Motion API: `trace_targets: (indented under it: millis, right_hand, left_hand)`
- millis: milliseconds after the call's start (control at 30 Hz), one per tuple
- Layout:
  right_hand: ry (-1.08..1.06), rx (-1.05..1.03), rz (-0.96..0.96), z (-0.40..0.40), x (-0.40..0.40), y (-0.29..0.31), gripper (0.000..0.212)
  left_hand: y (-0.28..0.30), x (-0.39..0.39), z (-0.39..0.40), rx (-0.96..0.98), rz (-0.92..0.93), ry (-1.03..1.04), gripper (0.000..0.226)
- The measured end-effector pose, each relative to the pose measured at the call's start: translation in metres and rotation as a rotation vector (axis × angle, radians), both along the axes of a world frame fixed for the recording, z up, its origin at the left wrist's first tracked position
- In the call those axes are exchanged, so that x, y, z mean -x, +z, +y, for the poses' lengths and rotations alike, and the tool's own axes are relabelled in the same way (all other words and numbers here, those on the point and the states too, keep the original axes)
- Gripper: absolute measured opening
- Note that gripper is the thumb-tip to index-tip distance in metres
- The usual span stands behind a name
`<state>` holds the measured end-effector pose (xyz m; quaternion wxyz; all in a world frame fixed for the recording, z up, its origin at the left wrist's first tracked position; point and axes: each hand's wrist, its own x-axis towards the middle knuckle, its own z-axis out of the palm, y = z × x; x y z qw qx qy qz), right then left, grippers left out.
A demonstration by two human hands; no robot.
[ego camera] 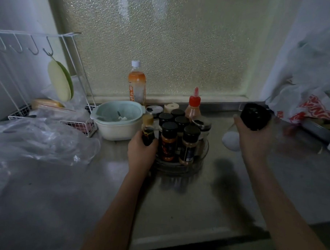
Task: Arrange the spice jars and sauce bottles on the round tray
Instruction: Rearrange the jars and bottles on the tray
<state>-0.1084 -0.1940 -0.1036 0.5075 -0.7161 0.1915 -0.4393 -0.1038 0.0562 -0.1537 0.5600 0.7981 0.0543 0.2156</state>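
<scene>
A crumpled clear plastic bag point(37, 138) is lying over the left of the steel counter point(175, 210), in front of a white wire rack point(30, 77) with a pale green disc point(60, 81) hanging from one hook. Just right of the rack, a pale green bowl point(121, 121) is sitting in a white one; something small and white is lying inside, too dim to identify. Behind it a tall bottle point(136, 84) with a white cap is standing against the frosted window, holding orange liquid in its upper part, with orange writing running down its label that cannot be read.

The left hand point(141, 152) is gripping a small sauce bottle point(148, 130) with dark liquid and a yellowish top, holding it upright at the left edge of the round tray point(179, 166). The clear tray is carrying a cluster of black-capped spice jars: the front left jar point(168, 142) is showing orange-brown powder and a dark label, the front right jar point(188, 145) is showing tan powder; their print is too blurred to read. A glass shaker point(202, 132) with a metal lid is standing at the tray's right side. Behind the tray, a red-capped squeeze bottle point(194, 105) is holding orange-red sauce, beside a cream lid point(171, 107).

The right hand point(252, 140) is clasping a jar tipped sideways, its black cap point(255, 116) facing the camera and its white contents point(231, 141) sitting at the low end, held above the counter well right of the tray. At the far right, a white bag point(316, 107) is showing red print, illegible.
</scene>
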Motion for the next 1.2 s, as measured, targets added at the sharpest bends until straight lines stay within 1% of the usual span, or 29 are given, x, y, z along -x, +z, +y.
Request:
trace_targets:
  millis: [100,167,200,267,300,367,433,500,600,700,767,867,900,1000,1067,1200]
  right_hand:
    - [-0.005,-0.041,-0.184,0.024,0.047,0.021,0.056]
    - [0.083,-0.134,-0.274,0.042,0.070,0.030,0.042]
    - [0.152,-0.179,-0.285,0.053,0.079,0.033,0.041]
    - [0.284,-0.213,-0.232,0.076,0.086,0.034,0.050]
    - [0.348,-0.215,-0.209,0.090,0.088,0.034,0.052]
    - [0.465,-0.167,-0.202,0.117,0.088,0.031,0.048]
    - [0.527,-0.058,-0.188,0.139,0.083,0.026,0.051]
    - [0.534,-0.005,-0.195,0.153,0.077,0.020,0.050]
    - [0.471,0.031,-0.207,0.163,0.070,0.017,0.050]
    - [0.485,0.019,-0.214,0.164,0.062,0.018,0.048]
    - [0.480,0.054,-0.210,0.166,0.056,0.016,0.051]
    - [0.476,0.104,-0.152,0.176,0.049,0.009,0.049]
    - [0.481,0.112,-0.133,0.180,0.046,0.006,0.053]
    - [0.503,0.137,-0.108,0.191,0.041,0.003,0.060]
    - [0.493,0.153,-0.106,0.196,0.040,0.002,0.062]
    - [0.471,0.152,-0.126,0.199,0.038,0.003,0.066]
  left_hand:
    - [-0.001,0.003,-0.001,-0.017,-0.033,0.024,0.012]
    - [0.000,0.007,-0.001,-0.016,-0.067,0.061,0.009]
    - [0.000,0.010,-0.001,-0.001,-0.086,0.077,0.008]
    - [0.001,0.014,0.000,0.038,-0.125,0.098,0.010]
    - [0.002,0.016,0.000,0.052,-0.143,0.107,0.010]
    - [0.002,0.019,0.001,0.071,-0.159,0.117,0.009]
    - [0.002,0.023,0.001,0.115,-0.148,0.091,0.010]
    - [-0.001,0.027,0.001,0.141,-0.145,0.058,0.013]
    - [-0.005,0.028,0.002,0.175,-0.171,0.075,0.018]
    - [-0.004,0.024,0.003,0.235,-0.194,0.173,0.024]
    - [0.000,0.024,0.005,0.303,-0.273,0.253,0.030]
    - [0.004,0.025,0.009,0.356,-0.372,0.325,0.035]
    - [0.004,0.025,0.010,0.350,-0.388,0.317,0.033]
    - [0.004,0.027,0.006,0.289,-0.410,0.242,0.012]
    - [0.001,0.026,0.005,0.225,-0.412,0.218,0.009]
    - [-0.002,0.023,0.005,0.174,-0.369,0.203,0.011]
